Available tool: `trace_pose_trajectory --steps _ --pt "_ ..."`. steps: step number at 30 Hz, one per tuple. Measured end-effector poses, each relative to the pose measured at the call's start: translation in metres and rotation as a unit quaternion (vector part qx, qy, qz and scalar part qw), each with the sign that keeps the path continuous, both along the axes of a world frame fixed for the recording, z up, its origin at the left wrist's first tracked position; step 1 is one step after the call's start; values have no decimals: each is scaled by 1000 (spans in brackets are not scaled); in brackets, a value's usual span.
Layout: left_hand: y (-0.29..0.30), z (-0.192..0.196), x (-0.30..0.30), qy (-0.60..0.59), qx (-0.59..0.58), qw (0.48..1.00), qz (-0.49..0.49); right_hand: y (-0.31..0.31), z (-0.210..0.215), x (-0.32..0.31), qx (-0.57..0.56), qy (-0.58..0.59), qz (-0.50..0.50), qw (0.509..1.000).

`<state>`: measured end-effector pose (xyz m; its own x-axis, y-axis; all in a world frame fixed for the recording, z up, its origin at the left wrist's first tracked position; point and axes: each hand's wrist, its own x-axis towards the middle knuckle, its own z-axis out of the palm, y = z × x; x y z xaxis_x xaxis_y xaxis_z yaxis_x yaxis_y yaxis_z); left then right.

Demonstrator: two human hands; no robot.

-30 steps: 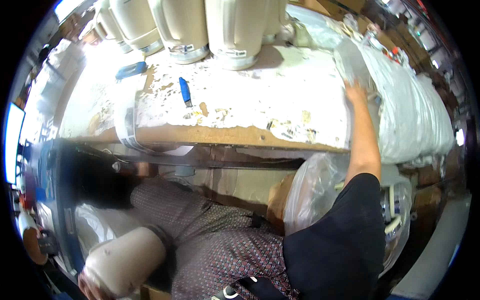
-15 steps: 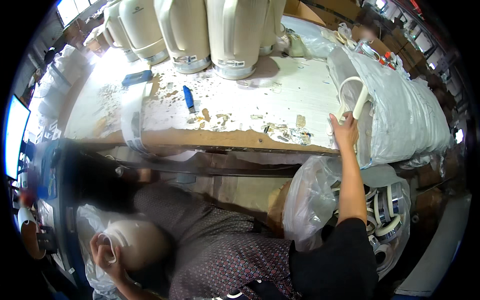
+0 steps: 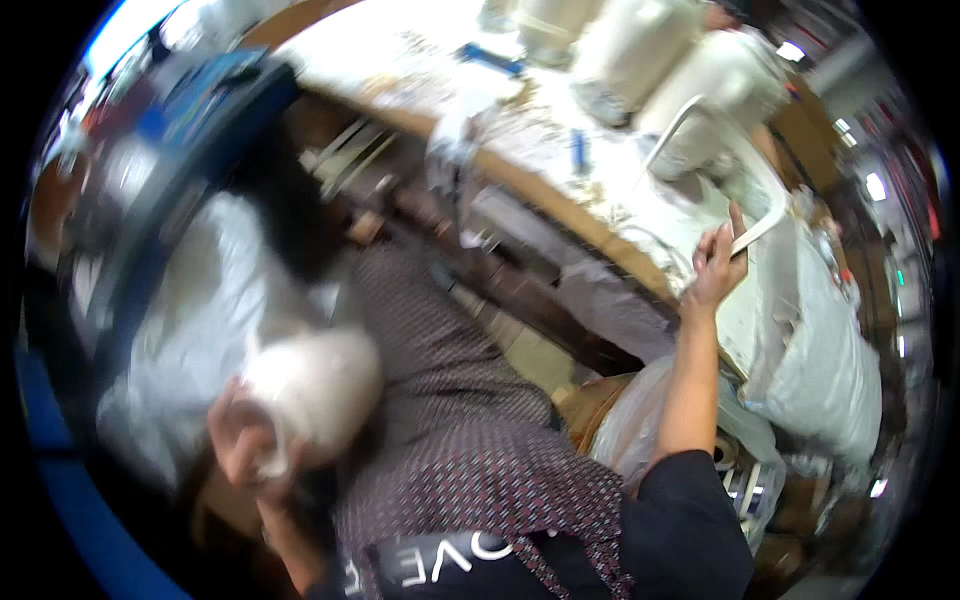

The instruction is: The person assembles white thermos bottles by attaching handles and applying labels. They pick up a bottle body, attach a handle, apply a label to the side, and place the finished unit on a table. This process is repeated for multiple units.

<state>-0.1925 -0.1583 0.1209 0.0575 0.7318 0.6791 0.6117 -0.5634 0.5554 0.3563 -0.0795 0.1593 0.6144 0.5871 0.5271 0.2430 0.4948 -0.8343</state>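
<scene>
At the lower left my left hand [image 3: 238, 440] grips the open mouth of a cream jug body [image 3: 330, 385], its fingers hooked over the rim. The jug body lies tilted on its side against my apron and is blurred by motion. My right hand [image 3: 712, 265] is raised over the front right of the worktable [image 3: 600, 215]. It is closed on one end of a cream curved handle [image 3: 770, 185], which is held up in front of the standing cream jugs [image 3: 640, 50]. Part of my grip on the handle is hidden behind the fingers.
On the worktable lie a small blue-handled tool [image 3: 579, 150] and a longer blue object [image 3: 492, 58]. A full plastic bag [image 3: 835, 350] stands at the right end. Another clear bag [image 3: 635, 415] is below the table edge. White plastic [image 3: 190, 340] lies at the left.
My view has turned, so the table now slants. My right hand has lifted the handle away from the bag. My left hand and the jug body have shifted up and right in view.
</scene>
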Motion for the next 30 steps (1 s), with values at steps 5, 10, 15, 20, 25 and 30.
trace_pose_trajectory --steps 5,10,15,20,25,30 --pt "3 27 29 -42 48 996 -62 62 -23 -296 -126 355 426 822" --pt "-21 3 -1 -76 -13 997 30 52 -73 -383 -308 339 564 687" --pt "-21 -3 1 -36 -6 999 21 49 -73 -374 -333 362 549 676" --pt "-19 0 -1 -17 -35 999 -7 43 -64 -364 -325 312 510 733" --pt "-22 -1 -2 30 -44 998 -27 30 -69 -365 -347 181 470 791" --pt "-15 -19 -4 14 42 997 -62 45 -78 -378 -229 -13 586 777"
